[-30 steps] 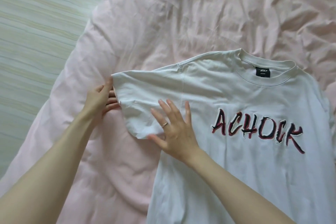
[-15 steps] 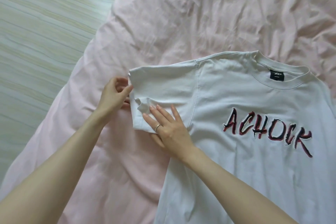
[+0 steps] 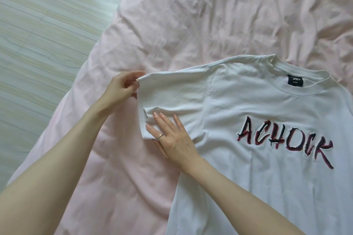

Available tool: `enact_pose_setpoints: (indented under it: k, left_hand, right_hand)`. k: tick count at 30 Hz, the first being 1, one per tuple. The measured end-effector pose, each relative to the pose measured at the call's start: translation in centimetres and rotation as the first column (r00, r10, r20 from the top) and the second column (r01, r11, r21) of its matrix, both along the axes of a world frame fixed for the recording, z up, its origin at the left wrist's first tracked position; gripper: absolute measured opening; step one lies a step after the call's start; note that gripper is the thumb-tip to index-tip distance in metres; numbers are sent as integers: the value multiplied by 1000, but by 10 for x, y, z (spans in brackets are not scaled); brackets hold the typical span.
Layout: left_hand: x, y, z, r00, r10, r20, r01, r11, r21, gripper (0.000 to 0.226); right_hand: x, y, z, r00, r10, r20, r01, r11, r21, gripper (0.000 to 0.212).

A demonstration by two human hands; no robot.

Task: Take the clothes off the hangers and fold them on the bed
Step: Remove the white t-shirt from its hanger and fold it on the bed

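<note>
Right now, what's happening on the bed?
A person is laying a white T-shirt face up on the pink duvet. The left hand pinches the upper corner of the sleeve at its hem, and the right hand presses flat on the sleeve's lower part. No hanger shows, and no fold has been made yet.

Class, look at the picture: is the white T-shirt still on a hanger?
No. The white T-shirt lies flat on the pink duvet with no hanger showing at its collar.
</note>
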State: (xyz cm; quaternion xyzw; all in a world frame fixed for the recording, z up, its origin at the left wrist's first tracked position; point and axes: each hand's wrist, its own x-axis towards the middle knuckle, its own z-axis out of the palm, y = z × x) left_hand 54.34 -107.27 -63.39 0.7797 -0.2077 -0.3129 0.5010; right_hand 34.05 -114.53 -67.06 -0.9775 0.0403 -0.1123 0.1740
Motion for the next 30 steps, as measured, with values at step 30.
enact_pose_setpoints:
  k: [30]
  left_hand:
    - [7, -6, -4, 955, 85, 284, -122, 986, 115, 27]
  right_hand:
    - [-7, -7, 1, 995, 95, 43, -97, 994, 41, 33]
